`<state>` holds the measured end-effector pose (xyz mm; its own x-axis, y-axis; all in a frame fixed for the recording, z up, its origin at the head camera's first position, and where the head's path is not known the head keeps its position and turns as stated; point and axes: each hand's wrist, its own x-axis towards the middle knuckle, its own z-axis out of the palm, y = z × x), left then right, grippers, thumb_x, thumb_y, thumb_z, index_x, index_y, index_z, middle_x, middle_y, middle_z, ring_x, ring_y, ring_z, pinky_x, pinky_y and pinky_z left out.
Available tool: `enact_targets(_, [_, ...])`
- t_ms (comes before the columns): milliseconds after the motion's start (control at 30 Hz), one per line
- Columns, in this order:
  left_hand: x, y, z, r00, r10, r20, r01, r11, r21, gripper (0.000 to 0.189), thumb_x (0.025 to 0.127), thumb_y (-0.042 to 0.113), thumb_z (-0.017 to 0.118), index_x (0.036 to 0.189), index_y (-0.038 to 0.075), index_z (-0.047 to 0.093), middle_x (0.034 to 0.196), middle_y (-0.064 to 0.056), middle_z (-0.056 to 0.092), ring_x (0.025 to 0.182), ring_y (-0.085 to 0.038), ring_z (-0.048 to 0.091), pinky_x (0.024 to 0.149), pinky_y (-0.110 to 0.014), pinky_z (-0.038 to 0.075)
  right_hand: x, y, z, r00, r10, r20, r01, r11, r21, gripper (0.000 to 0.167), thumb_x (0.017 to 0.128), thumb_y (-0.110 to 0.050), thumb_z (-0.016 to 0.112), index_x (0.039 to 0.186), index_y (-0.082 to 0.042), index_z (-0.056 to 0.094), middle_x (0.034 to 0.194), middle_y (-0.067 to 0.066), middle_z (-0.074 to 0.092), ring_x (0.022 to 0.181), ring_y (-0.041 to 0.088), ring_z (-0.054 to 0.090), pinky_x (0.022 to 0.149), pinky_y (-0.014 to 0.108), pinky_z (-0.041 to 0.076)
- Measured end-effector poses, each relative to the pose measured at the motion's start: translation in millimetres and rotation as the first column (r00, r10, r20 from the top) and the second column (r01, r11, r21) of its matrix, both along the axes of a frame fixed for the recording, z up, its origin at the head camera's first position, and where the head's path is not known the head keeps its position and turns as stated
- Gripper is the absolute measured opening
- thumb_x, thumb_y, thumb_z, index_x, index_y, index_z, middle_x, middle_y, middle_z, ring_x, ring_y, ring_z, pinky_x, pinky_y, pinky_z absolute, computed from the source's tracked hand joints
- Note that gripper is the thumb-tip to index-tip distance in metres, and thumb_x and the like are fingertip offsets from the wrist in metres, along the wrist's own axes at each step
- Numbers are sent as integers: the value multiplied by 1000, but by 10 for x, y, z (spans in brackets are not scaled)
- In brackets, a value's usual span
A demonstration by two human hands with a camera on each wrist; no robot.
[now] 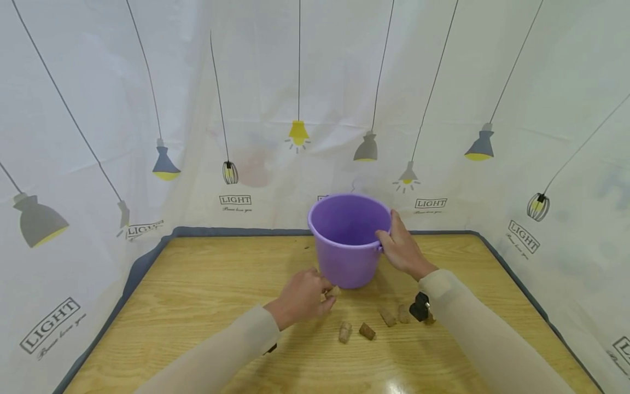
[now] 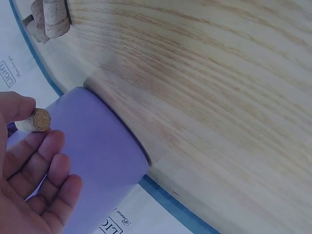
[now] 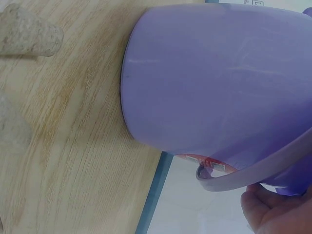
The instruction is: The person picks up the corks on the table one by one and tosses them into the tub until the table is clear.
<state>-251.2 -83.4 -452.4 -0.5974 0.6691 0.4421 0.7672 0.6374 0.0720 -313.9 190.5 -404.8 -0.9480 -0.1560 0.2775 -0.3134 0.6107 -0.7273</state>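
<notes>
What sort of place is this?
Probably a screened-off indoor work area: lamp-printed sheeting stands round three sides of a wood-grain table, where a purple bucket and a cork are being handled. What lies beyond is hidden.

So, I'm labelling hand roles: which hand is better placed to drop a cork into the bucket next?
Left, I'd judge: the left hand pinches a cork close to the bucket, while the right hand is occupied holding the bucket's rim.
</notes>
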Motion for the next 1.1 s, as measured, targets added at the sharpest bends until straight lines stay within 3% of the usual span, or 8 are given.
enact_targets(267, [24,-3,27,997,-16,-72,20,999,48,13,87,24,79,78,20,70,76,10,70,74,-8,62,64,-22,53,5,-10,22,1000,26,-11,-26,999,-24,75,105,-29,42,164,-4,2,147,28,46,131,38,50,114,57,36])
enact_targets(767, [13,11,127,976,-80,-203,117,977,179,14,81,18,84,83,18,71,78,8,70,75,-8,63,70,-24,53,3,7,8,1000,17,-4,-17,1000,-8,77,106,-30,41,163,-2,-2,157,29,36,141,41,42,118,58,30])
enact_targets(1100, [-13,15,279,963,-97,-250,158,959,235,12,80,14,82,88,16,73,81,7,72,77,-8,64,72,-23,53,19,9,15,1000,8,1,-8,1000,2,77,106,-32,41,163,-2,-2,160,29,31,145,42,37,120,58,28])
